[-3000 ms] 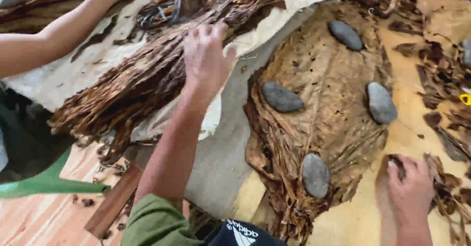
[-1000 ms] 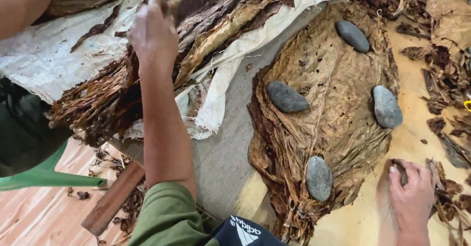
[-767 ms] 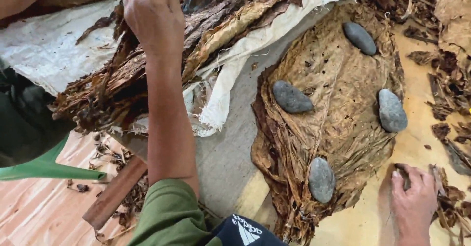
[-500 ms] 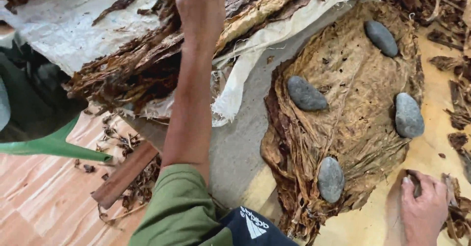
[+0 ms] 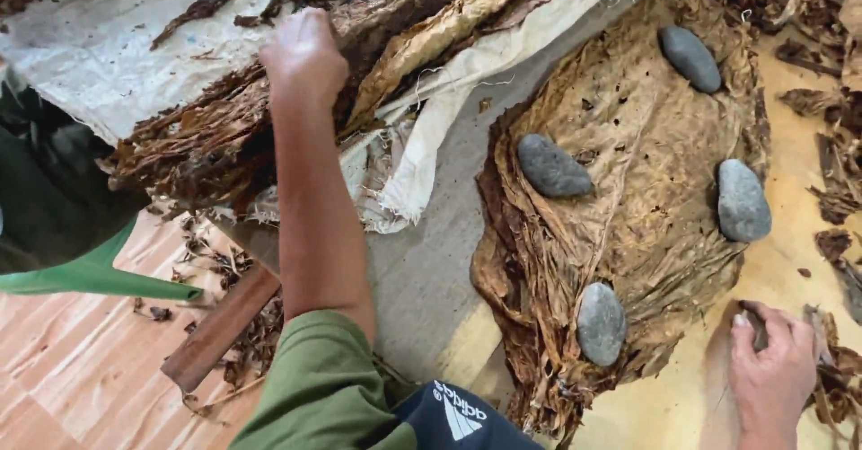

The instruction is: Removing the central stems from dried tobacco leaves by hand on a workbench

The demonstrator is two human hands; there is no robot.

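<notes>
Gripping dried leaves (image 5: 224, 136); left hand (image 5: 303, 55)

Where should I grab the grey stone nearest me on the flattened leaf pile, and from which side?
Take the nearest stone across its narrow width, coming straight down from above. It lies flat on the leaf stack, long axis pointing away from you, with both long sides bare. The right hand is closest.

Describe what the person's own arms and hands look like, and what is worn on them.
Both are bare, with no gloves, rings or watch showing. The left hand ends a long bare forearm; at the upper arm sits a short olive-green fabric sleeve, slightly creased. The right hand shows only to the wrist at the picture's edge, so any sleeve there is out of view. No markings are visible on either.
</notes>
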